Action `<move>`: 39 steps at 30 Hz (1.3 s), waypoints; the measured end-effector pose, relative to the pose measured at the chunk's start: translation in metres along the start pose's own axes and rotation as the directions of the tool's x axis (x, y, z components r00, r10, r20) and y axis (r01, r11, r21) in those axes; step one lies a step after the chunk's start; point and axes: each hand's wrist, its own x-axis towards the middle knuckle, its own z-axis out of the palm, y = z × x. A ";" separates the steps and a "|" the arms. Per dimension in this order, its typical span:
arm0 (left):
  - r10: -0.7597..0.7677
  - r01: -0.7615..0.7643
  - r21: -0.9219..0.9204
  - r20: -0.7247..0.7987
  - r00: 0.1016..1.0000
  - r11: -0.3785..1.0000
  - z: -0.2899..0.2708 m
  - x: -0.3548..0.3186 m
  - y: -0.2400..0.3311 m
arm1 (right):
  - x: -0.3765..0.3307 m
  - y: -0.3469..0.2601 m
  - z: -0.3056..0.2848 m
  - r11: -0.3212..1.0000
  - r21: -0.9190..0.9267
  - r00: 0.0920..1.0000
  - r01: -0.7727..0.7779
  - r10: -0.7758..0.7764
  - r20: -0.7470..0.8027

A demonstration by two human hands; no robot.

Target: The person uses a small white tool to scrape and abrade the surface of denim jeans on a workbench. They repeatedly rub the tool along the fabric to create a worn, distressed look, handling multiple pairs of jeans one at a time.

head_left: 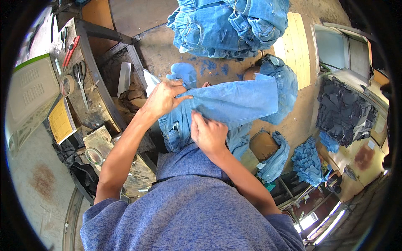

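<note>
Left fingers [176, 84] grip the light blue jeans [238, 98].

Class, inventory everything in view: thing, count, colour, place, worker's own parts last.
Long denim garment: 1, light blue, centre
Stacked denim garments: 1 pile, blue, top
Crumpled denim heaps: several, blue, right
Dark cloth heap: 1, black, right
Steel scissors: 1, black-handled, left
Slim hand tool: 1, red, upper left
Rectangular paper booklet: 1, yellow, left
Round tape rolls: 2, pale, left
Vented panel: 1, cream, far left
Smaller items: indistinct
Speckled knit shirt: 1, blue, bottom
Bare left hand: 1, gripping garment
Bare right hand: 1, at garment
</note>
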 end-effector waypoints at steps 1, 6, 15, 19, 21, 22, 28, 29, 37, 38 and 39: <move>0.011 -0.011 -0.005 -0.011 1.000 1.000 0.001 0.000 -0.001 | -0.005 0.000 -0.005 1.000 0.014 0.999 0.008 -0.007 -0.033; 0.008 -0.008 -0.009 -0.017 1.000 1.000 0.004 -0.002 -0.002 | -0.009 0.004 -0.001 0.986 0.158 0.996 -0.053 0.063 -0.060; 0.007 -0.007 0.024 -0.025 1.000 1.000 0.004 -0.002 -0.001 | -0.004 0.005 0.009 1.000 0.023 1.000 0.012 -0.012 -0.018; -0.011 0.011 0.008 -0.002 1.000 1.000 0.004 -0.002 -0.001 | -0.014 0.003 -0.003 0.998 0.029 0.997 -0.053 0.051 0.054; 0.001 -0.001 0.006 0.004 1.000 1.000 0.003 -0.001 -0.001 | -0.014 0.002 -0.002 0.992 0.094 0.996 -0.086 0.084 0.022; -0.009 0.009 0.010 0.015 1.000 1.000 0.003 -0.001 -0.001 | -0.012 0.002 0.001 0.985 0.149 0.996 -0.082 0.088 -0.030; -0.016 0.016 0.007 0.004 1.000 1.000 0.002 -0.002 0.001 | -0.004 0.002 0.006 0.997 0.082 1.000 -0.004 0.007 -0.029; -0.022 0.022 0.020 0.012 1.000 1.000 0.002 -0.001 0.001 | -0.005 0.002 0.005 0.998 0.066 1.000 0.003 -0.003 -0.002; -0.013 0.013 0.007 0.009 1.000 1.000 0.004 -0.003 -0.001 | -0.011 -0.002 0.001 0.987 0.148 0.997 -0.062 0.068 -0.037; -0.014 0.014 0.003 0.010 1.000 1.000 0.004 -0.003 -0.001 | -0.009 -0.002 0.003 0.984 0.168 0.997 -0.061 0.069 -0.041; -0.008 0.008 -0.008 0.006 1.000 1.000 0.004 -0.003 -0.001 | -0.009 -0.002 0.004 0.991 0.131 0.998 -0.040 0.047 -0.046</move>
